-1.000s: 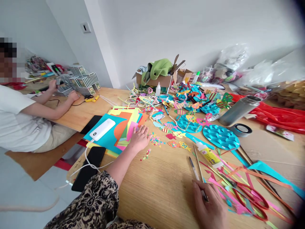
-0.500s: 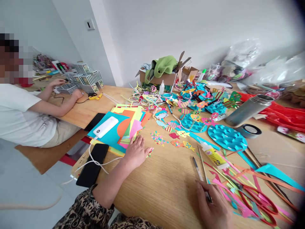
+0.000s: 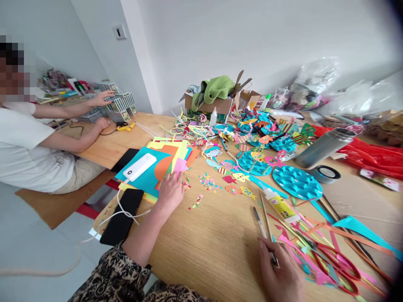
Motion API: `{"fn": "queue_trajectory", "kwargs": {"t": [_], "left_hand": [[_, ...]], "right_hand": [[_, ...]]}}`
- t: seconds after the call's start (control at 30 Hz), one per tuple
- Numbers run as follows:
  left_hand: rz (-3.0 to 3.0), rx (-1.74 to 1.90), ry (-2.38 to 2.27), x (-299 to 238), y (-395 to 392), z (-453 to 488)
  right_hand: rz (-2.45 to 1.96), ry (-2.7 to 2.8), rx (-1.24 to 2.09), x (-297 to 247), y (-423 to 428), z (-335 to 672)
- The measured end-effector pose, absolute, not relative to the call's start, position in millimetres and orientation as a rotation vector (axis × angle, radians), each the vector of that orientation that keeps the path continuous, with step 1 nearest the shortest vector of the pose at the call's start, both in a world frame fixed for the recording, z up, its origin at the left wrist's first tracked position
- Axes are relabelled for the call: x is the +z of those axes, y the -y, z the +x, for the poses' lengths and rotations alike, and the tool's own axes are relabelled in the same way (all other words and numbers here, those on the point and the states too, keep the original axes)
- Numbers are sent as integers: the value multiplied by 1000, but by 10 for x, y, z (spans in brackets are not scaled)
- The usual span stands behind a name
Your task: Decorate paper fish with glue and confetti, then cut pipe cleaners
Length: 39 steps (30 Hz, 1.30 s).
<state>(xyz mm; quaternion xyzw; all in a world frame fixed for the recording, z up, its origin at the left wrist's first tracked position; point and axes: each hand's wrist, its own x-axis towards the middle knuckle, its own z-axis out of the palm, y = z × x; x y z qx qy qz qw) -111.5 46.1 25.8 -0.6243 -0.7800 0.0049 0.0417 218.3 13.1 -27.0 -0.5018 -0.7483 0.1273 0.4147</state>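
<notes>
My left hand [image 3: 171, 191] lies on the near edge of a stack of coloured paper [image 3: 165, 161], its fingers stretched over the sheets. Their tips meet a pink piece of paper [image 3: 180, 165]. Just right of it are small paper dots [image 3: 198, 201] and a heap of paper bits [image 3: 208, 182]. My right hand [image 3: 281, 268] rests on the table at the lower right, thumb and fingers closed around a pen [image 3: 260, 222]. A thin wooden stick [image 3: 267, 214] lies alongside the pen. Paper fish [image 3: 233, 189] lie farther back.
Red-handled scissors [image 3: 336, 262] and paper strips lie at the right, near a glue bottle [image 3: 281, 205]. Behind are blue scalloped discs [image 3: 297, 182] and a steel flask [image 3: 324, 147]. A power bank [image 3: 140, 165] and phone [image 3: 121, 216] sit left. A co-worker [image 3: 28, 147] handles wire cages.
My left hand has slid left and back, from beside the paper onto its edge, uncovering the paper dots. My right hand stays put. The co-worker's far hand has risen over the cages.
</notes>
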Motion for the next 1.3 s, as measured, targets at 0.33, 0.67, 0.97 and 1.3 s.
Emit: {"fn": "queue_trajectory", "kwargs": {"t": [0.33, 0.67, 0.97, 1.3], "left_hand": [[-1787, 107, 2504, 254, -282, -1200], [-1833, 174, 2447, 300, -273, -1198], [-1877, 243, 2446, 413, -360, -1320], [-1974, 234, 2472, 464, -315, -1486]], "right_hand": [[-1251, 1892, 329, -208, -111, 2153], [-932, 2101, 552, 290, -346, 1604], [-848, 2372, 601, 252, -802, 703], [-1012, 2759, 518, 195, -1078, 37]]}}
